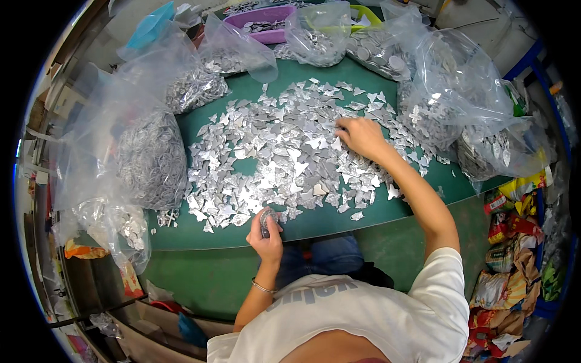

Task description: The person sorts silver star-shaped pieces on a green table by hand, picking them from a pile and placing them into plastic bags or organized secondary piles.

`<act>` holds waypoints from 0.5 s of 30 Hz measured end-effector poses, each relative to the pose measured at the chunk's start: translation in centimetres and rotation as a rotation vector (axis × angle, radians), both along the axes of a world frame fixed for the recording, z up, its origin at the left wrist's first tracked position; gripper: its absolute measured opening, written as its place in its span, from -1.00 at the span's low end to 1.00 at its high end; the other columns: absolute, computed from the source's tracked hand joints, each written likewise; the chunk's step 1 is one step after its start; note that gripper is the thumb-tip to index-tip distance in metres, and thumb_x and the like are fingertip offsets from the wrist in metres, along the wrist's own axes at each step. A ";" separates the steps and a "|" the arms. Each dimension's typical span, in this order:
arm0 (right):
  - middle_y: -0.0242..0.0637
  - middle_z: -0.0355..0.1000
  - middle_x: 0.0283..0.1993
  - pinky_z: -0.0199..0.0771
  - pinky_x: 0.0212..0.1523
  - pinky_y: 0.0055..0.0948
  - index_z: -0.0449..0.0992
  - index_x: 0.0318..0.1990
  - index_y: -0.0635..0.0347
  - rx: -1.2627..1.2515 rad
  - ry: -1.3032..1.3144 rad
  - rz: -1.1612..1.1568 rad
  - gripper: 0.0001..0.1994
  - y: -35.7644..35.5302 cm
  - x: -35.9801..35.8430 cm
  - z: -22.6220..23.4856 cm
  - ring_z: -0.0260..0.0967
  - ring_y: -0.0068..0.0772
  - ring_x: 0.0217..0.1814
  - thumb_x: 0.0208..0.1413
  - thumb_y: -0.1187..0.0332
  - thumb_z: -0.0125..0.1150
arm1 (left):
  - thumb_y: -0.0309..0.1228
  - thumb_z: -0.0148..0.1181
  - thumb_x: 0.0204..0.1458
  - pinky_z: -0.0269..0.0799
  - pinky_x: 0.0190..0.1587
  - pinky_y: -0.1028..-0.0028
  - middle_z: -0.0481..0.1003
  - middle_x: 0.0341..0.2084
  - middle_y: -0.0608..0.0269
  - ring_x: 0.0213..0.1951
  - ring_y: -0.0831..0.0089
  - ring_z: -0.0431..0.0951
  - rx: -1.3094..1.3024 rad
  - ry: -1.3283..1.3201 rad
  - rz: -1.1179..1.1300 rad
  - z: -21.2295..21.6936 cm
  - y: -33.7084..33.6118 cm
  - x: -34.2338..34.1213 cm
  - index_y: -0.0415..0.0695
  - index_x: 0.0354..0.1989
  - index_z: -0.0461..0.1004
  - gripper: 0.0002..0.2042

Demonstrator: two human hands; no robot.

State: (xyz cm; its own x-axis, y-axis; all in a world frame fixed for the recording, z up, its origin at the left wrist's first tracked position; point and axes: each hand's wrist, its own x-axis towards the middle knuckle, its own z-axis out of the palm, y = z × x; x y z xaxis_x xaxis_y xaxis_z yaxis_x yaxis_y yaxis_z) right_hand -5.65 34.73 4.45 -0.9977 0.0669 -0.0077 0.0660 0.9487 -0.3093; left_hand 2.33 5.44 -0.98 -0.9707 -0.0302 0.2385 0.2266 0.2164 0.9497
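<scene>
Head view: green desk (pixel 339 221) strewn with a wide spread of small silver metal pieces (pixel 284 157). Left hand (pixel 266 233) at the near desk edge, fingers closed around a small stack of pieces (pixel 267 219), held upright just beside the spread. Right hand (pixel 361 137) stretched out flat on the far right part of the spread, fingers curled down onto the pieces, touching them. Clear plastic bags (pixel 151 157) of similar metal parts along the left, back and right rims
</scene>
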 end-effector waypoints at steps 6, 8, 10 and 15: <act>-0.18 0.45 -0.19 0.42 -0.20 -0.19 0.51 -0.22 0.14 -0.219 0.311 0.059 -0.77 2.5 1.2 -0.2 0.44 -0.08 -0.24 -0.01 0.27 0.13 | -0.59 -0.01 0.04 0.32 -0.56 0.64 0.53 -0.53 0.13 -0.66 0.66 0.38 0.017 0.013 0.003 -0.1 0.1 0.0 -0.35 -0.19 0.41 -0.82; -0.18 0.41 -0.13 0.43 -0.23 -0.18 0.50 -0.23 0.19 -0.039 0.390 -0.145 -0.77 3.9 -0.6 -1.0 0.44 -0.07 -0.26 -0.03 0.30 0.16 | -0.59 -0.01 0.04 0.31 -0.56 0.64 0.53 -0.53 0.14 -0.66 0.66 0.37 0.011 0.019 -0.003 0.2 0.2 0.0 -0.35 -0.19 0.41 -0.82; -0.17 0.37 -0.09 0.43 -0.27 -0.17 0.49 -0.26 0.22 0.091 0.371 -0.256 -0.78 5.5 -2.5 -2.6 0.44 -0.05 -0.28 -0.06 0.32 0.19 | -0.59 -0.01 0.04 0.31 -0.56 0.64 0.53 -0.53 0.14 -0.66 0.66 0.37 0.000 0.019 -0.007 0.3 0.2 -0.1 -0.35 -0.19 0.41 -0.82; -0.13 0.30 -0.03 0.42 -0.31 -0.14 0.47 -0.29 0.22 0.158 0.268 -0.303 -0.76 5.4 -4.0 -3.6 0.43 -0.02 -0.32 -0.11 0.31 0.25 | -0.59 -0.02 0.04 0.31 -0.56 0.65 0.53 -0.53 0.13 -0.66 0.66 0.38 0.032 0.016 -0.005 0.2 0.1 -0.2 -0.36 -0.18 0.41 -0.82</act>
